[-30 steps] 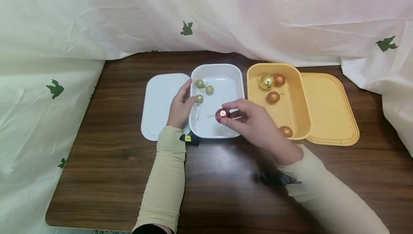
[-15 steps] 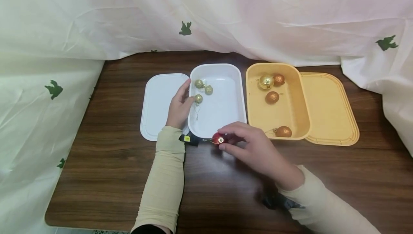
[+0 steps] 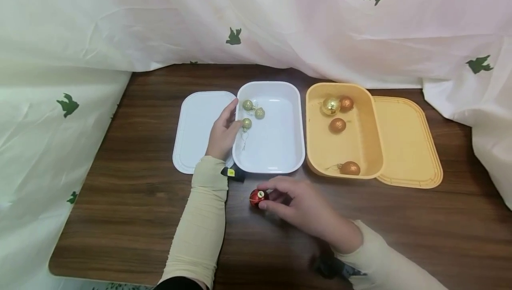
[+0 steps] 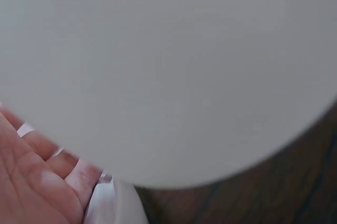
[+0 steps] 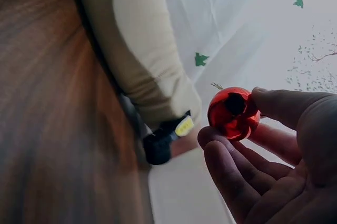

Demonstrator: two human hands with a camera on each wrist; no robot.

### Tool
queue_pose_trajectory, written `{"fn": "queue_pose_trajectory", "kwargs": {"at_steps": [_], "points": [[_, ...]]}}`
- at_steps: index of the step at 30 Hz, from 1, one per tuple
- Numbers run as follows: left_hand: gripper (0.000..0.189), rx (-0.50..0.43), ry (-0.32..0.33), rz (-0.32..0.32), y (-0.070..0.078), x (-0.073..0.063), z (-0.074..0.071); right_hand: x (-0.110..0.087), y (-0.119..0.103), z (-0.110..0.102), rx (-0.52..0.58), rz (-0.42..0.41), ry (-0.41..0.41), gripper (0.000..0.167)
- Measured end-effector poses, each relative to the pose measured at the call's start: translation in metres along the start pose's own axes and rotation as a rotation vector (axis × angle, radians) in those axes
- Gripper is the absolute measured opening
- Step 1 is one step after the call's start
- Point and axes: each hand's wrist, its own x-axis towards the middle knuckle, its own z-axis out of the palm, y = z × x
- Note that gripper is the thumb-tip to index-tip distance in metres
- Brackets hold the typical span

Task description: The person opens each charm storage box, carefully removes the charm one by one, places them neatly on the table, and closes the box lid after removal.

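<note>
A shiny red Christmas bauble [image 3: 257, 197] is pinched between the thumb and fingertips of my right hand [image 3: 300, 207], over the table just in front of the white box. Its loop shows in the right wrist view, where the bauble [image 5: 231, 116] sits at the fingertips. My left hand [image 3: 223, 134] holds the left wall of the white box [image 3: 280, 165], thumb over the rim. Inside that box, by its left side, lie several small gold glitter baubles [image 3: 259, 113]. The blurred box wall [image 4: 174, 76] fills most of the left wrist view and hides part of the hand.
Right of the white box stands a yellow box [image 3: 360, 147] with one gold bauble [image 3: 331, 106] and several orange baubles [image 3: 338, 125]. A white lid [image 3: 200, 125] lies at left, a yellow lid [image 3: 412, 143] at right. A curtain [image 3: 280, 23] hangs behind the table [image 3: 132, 183].
My right hand has carried the red bauble out of the white box, over its front rim and toward me. My left hand has stayed at the box's left wall.
</note>
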Motion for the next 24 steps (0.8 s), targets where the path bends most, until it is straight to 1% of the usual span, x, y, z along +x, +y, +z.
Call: {"fn": "queue_pose_trajectory", "kwargs": {"at_steps": [3,7,10,12,15,18,20,24], "points": [[0.059,0.004,0.003,0.001,0.001,0.0,-0.001,0.001,0.003,0.006,0.002,0.001,-0.03,0.028],[0.059,-0.001,0.016,-0.001,0.001,0.0,0.001,0.002,0.009,0.011,0.021,-0.025,-0.057,0.025],[0.059,-0.012,0.008,-0.008,-0.001,-0.001,0.003,0.002,0.014,0.013,-0.016,-0.038,-0.068,0.025],[0.06,-0.018,0.001,-0.012,-0.003,-0.001,0.003,0.002,0.019,0.014,-0.066,-0.034,-0.078,0.026],[0.06,-0.032,-0.001,0.001,-0.003,-0.002,0.003,0.002,0.027,0.015,-0.16,-0.01,-0.097,0.029],[0.059,-0.033,0.004,0.01,-0.002,-0.002,0.003,0.004,0.034,0.015,-0.209,0.016,-0.123,0.031],[0.058,-0.032,0.004,0.015,-0.001,-0.002,0.002,0.006,0.039,0.016,-0.21,0.046,-0.122,0.031],[0.058,-0.029,0.004,0.013,0.0,-0.001,0.001,0.009,0.048,0.018,-0.136,0.119,-0.082,0.029]]}}
